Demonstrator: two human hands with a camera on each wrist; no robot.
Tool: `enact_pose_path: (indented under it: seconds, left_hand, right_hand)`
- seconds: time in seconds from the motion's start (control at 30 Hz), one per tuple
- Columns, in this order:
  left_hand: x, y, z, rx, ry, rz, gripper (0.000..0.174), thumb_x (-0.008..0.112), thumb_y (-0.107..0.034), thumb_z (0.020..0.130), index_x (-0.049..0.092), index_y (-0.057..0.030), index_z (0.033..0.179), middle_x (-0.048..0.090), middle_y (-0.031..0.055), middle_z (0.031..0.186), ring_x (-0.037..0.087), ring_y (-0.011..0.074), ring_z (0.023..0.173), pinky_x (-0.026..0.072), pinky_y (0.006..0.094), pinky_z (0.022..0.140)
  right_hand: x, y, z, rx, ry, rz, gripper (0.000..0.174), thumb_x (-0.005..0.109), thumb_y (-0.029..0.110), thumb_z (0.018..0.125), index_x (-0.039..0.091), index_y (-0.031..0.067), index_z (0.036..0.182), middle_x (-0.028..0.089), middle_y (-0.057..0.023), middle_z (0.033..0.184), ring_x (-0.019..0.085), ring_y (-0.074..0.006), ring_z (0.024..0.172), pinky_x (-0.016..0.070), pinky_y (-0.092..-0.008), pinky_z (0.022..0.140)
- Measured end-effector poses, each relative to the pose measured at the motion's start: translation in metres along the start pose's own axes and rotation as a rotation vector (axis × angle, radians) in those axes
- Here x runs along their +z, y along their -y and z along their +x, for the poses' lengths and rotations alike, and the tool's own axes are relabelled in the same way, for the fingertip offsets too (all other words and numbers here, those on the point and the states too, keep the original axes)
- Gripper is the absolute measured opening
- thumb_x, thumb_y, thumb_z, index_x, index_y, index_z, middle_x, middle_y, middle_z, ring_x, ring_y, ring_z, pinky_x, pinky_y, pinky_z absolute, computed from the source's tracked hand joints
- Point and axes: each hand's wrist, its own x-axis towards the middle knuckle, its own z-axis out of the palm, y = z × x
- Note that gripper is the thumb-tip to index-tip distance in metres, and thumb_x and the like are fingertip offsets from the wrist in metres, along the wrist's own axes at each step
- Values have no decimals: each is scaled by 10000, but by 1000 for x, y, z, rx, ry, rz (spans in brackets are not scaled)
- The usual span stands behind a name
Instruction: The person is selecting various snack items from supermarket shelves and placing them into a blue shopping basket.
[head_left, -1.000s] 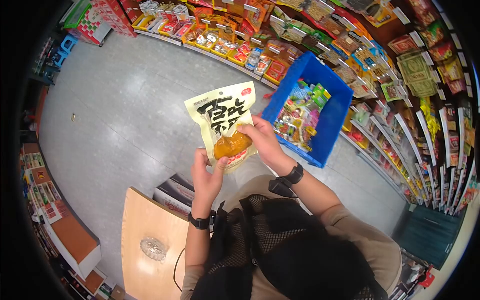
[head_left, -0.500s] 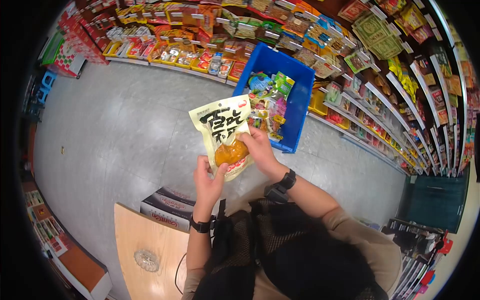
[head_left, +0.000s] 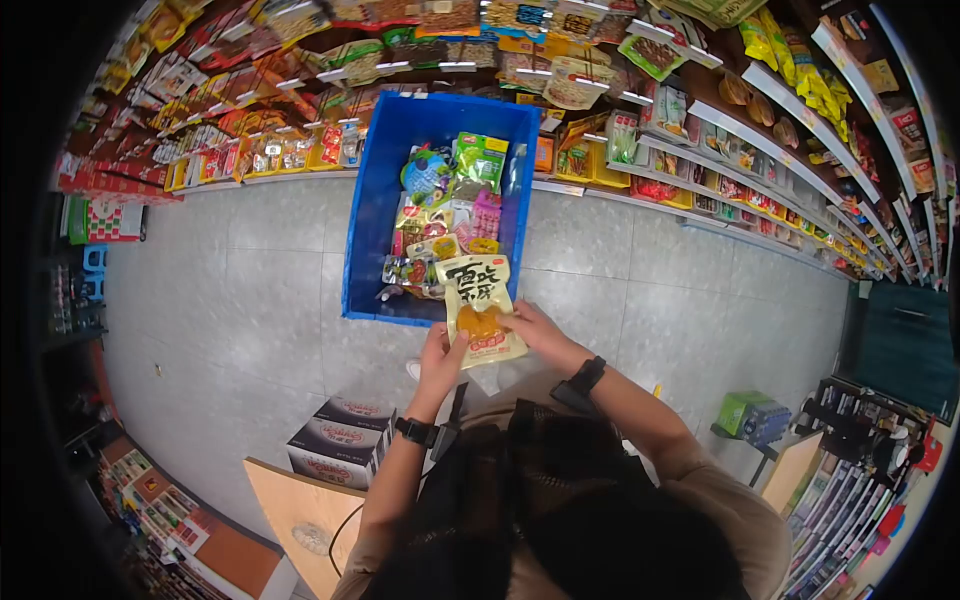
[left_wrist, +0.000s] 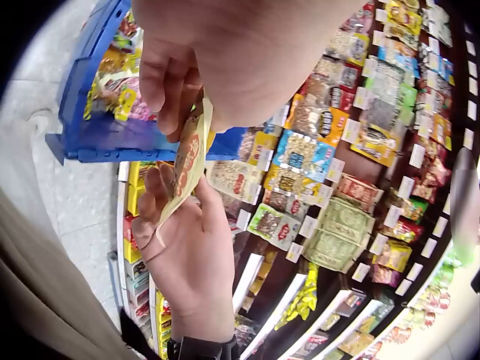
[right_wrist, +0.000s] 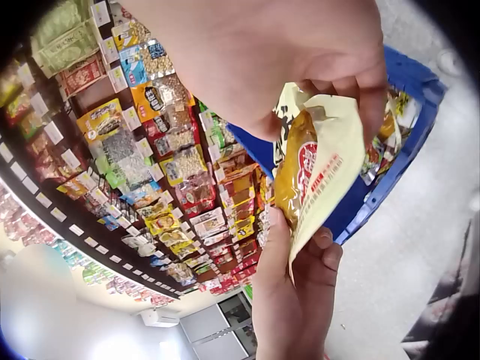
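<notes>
Both our hands are bringing the packet (head_left: 478,276) from left of the blue bin (head_left: 455,113) to its near rim. Our left hand (head_left: 437,370) is pinching the packet's lower edge, our right hand (head_left: 543,336) gripping its side. Ideally, we are keeping pinches light, sparing the filling. Snack bags (head_left: 480,160) are lying inside the bin.

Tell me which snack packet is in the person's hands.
The cream packet with bold black lettering, pinched by the left hand and right hand; the others are in the blue crate or on the shelves.
</notes>
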Motion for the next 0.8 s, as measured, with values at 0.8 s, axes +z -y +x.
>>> enact_pose_path:
  seconds: [0.8]
  left_hand:
    - [5,102,47,-196,-636,236,331,588,-135,884,512,-13,1182,566,98,1100,583,163,833,498,292,676]
  right_hand:
    - [-113,-33,93,333,343,-80,216,514,213,879,656,75,962,658,-28,867,597,-114,701,484,-243,607]
